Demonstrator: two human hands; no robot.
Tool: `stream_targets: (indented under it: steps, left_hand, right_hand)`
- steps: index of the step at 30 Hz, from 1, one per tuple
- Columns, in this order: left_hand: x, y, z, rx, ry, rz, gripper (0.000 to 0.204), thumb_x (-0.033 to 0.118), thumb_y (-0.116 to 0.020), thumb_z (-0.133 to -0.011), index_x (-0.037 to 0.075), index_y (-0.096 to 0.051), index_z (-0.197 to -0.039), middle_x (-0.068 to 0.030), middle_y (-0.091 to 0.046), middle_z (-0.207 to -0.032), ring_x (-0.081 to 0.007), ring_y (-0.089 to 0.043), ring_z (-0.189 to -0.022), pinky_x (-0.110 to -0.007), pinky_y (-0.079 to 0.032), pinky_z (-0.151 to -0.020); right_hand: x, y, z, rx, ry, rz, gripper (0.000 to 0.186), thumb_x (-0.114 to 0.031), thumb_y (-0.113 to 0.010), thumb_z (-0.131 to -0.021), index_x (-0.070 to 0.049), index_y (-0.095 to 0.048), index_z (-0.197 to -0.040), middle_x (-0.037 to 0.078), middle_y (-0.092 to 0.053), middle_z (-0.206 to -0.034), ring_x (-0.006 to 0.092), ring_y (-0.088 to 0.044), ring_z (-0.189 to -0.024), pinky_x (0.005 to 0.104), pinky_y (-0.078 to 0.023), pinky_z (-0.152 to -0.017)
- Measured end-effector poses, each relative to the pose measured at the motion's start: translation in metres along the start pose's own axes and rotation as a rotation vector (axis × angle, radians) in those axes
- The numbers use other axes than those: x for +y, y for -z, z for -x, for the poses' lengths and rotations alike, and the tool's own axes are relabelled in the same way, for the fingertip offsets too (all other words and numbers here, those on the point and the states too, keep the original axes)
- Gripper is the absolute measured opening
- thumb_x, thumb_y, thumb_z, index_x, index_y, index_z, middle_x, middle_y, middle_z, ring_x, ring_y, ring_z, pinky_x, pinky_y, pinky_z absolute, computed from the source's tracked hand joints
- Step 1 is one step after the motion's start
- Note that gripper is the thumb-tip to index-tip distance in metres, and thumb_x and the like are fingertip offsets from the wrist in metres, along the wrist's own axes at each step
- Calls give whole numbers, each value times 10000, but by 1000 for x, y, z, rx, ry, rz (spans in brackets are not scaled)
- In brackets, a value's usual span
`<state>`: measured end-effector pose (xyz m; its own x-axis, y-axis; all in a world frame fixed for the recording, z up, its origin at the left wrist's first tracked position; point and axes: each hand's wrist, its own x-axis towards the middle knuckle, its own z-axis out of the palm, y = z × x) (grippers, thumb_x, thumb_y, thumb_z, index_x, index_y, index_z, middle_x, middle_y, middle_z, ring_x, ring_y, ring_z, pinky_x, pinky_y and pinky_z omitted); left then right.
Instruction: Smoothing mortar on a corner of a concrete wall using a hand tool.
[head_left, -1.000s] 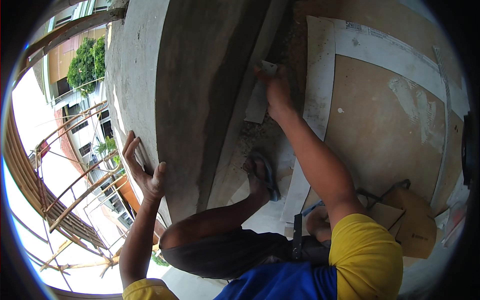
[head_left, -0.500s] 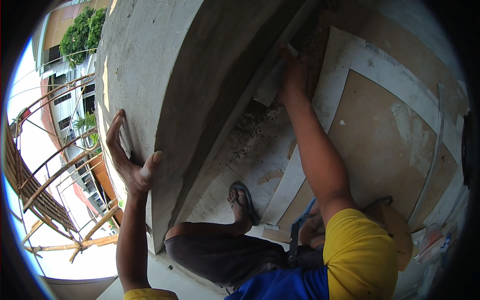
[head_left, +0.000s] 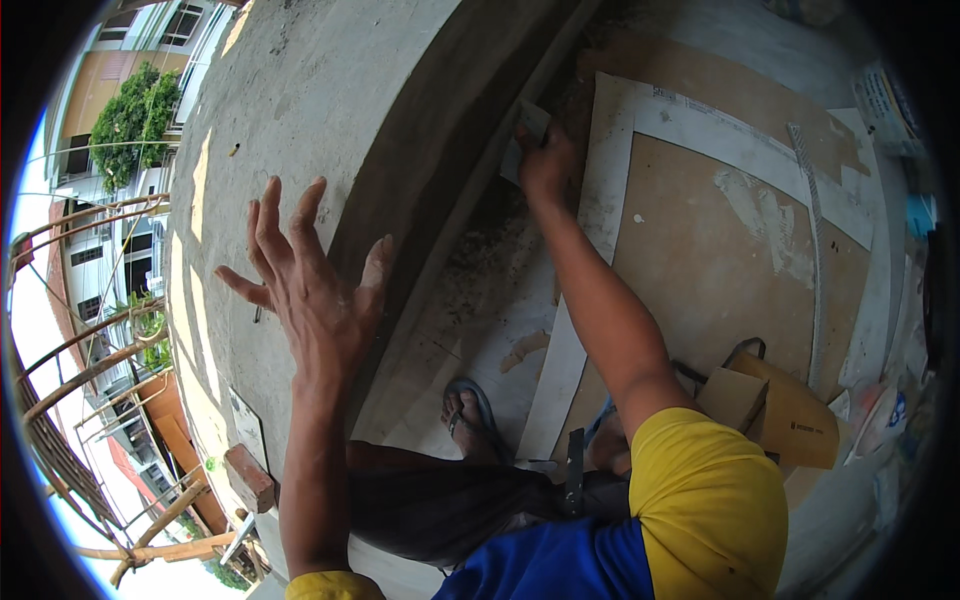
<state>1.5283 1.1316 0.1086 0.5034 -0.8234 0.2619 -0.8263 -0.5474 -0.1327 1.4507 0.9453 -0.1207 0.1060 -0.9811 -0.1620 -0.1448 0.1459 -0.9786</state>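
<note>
My left hand (head_left: 325,300) is open with its fingers spread, in front of the top of a grey cement ledge (head_left: 290,90). It appears raised off the ledge, holding nothing. My right hand (head_left: 550,165) reaches down along the ledge's shaded side face, closed on a flat, pale grey rectangular trowel (head_left: 535,120). The trowel lies close to the foot of that face; its handle is hidden by my fingers. A darker, damp-looking band of cement runs along the lower part of the face.
Brown boards with white strips (head_left: 720,250) lie at the right, a twisted rod (head_left: 815,260) across them. A cardboard box (head_left: 735,400) stands near my right elbow. A brick (head_left: 250,478) sits on the ledge's outer edge. Bamboo scaffolding (head_left: 90,370) rises beyond. Dirt covers the floor by my sandalled foot (head_left: 465,410).
My left hand has come off the ledge's edge, turned and spread its fingers. The view has shifted, bringing the brick and box into sight. My right hand still holds the trowel low by the face.
</note>
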Motion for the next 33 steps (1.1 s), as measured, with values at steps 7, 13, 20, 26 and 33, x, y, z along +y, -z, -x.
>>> stream_targets:
  steps: [7,13,20,26,33]
  left_hand:
    - [-8,21,27,-213,-89,35,870,416,-761,-724,228,-333,-1459,-80,-285,-1523,-278,-167,-1453,-545,80,-1158]
    - [-45,-4,25,-149,-4,30,895,335,-789,-698,232,-329,-1459,-58,-295,-1524,-297,-247,-1424,-660,-15,-1120]
    - [-38,-1,19,-172,-45,46,902,328,-787,-700,284,-317,-1468,-68,-258,-1540,-309,-214,-1435,-720,-55,-1084]
    - [-48,-5,29,-124,-53,57,855,430,-731,-750,262,-310,-1475,-89,-276,-1531,-330,-201,-1435,-715,0,-1082]
    - [-85,17,49,-185,74,13,969,707,-668,-694,206,-353,-1461,-123,-288,-1529,-380,-194,-1434,-706,44,-1075]
  right_hand:
    - [-9,-26,-21,201,385,117,200,-46,-648,-804,36,-636,-985,247,-651,-925,416,-631,-930,432,-480,-768]
    - [-13,-46,11,303,514,129,181,3,-635,-767,39,-617,-944,241,-622,-902,430,-609,-897,445,-473,-743]
    - [-14,-43,95,194,567,150,269,105,-556,-696,36,-607,-952,220,-584,-880,436,-590,-853,461,-473,-713]
    - [-3,-33,146,-57,566,63,172,23,-618,-771,27,-603,-942,224,-597,-883,449,-594,-856,455,-472,-701]
    - [-29,-25,40,250,477,118,150,-3,-634,-778,15,-607,-925,221,-620,-907,437,-602,-884,477,-477,-733]
